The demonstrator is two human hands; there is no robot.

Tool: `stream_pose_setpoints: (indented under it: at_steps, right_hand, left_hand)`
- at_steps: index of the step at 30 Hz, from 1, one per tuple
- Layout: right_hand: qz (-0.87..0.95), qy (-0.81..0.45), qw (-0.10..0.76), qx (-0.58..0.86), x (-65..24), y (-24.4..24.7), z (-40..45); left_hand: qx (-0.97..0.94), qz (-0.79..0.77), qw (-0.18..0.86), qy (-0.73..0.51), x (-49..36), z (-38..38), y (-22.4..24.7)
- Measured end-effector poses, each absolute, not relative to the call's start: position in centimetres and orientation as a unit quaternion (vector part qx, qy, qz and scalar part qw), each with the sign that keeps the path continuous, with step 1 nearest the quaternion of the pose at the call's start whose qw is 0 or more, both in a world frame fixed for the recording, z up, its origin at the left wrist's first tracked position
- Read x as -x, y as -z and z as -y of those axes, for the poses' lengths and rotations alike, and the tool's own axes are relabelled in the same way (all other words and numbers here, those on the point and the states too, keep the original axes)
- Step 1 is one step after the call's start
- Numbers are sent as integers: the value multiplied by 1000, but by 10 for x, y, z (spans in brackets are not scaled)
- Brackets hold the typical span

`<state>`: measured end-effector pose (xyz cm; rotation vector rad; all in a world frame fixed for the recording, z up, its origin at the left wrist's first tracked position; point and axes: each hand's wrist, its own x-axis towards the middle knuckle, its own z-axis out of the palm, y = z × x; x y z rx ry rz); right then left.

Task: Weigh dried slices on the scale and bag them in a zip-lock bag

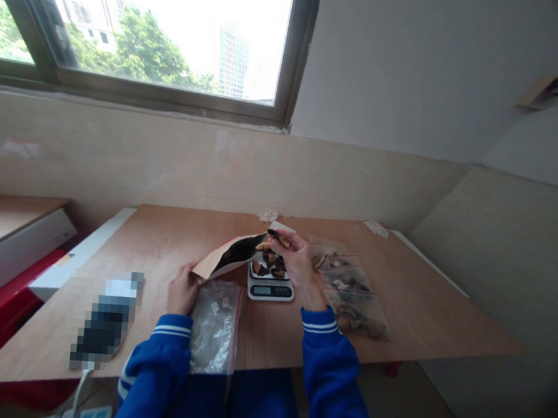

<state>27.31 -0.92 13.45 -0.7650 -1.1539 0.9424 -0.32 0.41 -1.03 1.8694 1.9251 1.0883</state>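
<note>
Two grips concern me: left of centre, the left hand (183,288) pinches the edge of the paper bag (214,260), and should hold its mouth gaping; farther, mid-frame, the right hand (297,257) pinches a dark dried piece (278,237), best moved without jolting the loaded scale (270,291).

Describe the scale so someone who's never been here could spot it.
Start at the wooden table and look near its middle. By the pouch in the left hand sits a white scale bearing dark brown pieces. Unlike the clear plastic bags on either side, it has a digital display.
</note>
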Motion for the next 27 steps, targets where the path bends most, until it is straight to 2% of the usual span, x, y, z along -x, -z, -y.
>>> stream_pose_setpoints:
  at_steps: [7, 17, 27]
  right_hand:
    - [454, -430, 703, 338, -281, -121, -3]
    - [521, -378, 612, 459, -278, -63, -47]
    - [548, -358, 589, 474, -286, -50, -50]
  left_hand:
    - [-636, -663, 118, -377, 3, -5, 12]
    - [-634, -670, 118, -369, 2, -4, 8]
    - [-633, -669, 112, -373, 1, -4, 7]
